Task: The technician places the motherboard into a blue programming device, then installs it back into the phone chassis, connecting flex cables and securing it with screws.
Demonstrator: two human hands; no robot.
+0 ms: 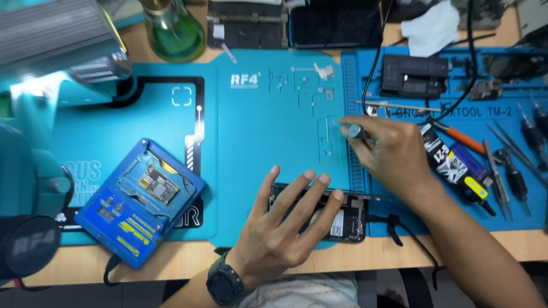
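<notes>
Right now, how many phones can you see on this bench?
2. One opened phone lies at the near edge of the blue mat, under the left hand. Another dark phone lies at the far edge. More may be hidden beyond the frame.

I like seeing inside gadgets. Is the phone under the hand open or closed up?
Open. The phone lies with its cover off, inner parts showing beside the left hand pressing on it. The right hand holds a small tool.

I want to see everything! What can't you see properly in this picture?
Head view:
- Phone: mostly covered by the left hand.
- Tool: only its tip shows; the right hand hides the rest.
- Bottle: top cut off by the edge.
- Microscope: blurred, too close.
</notes>
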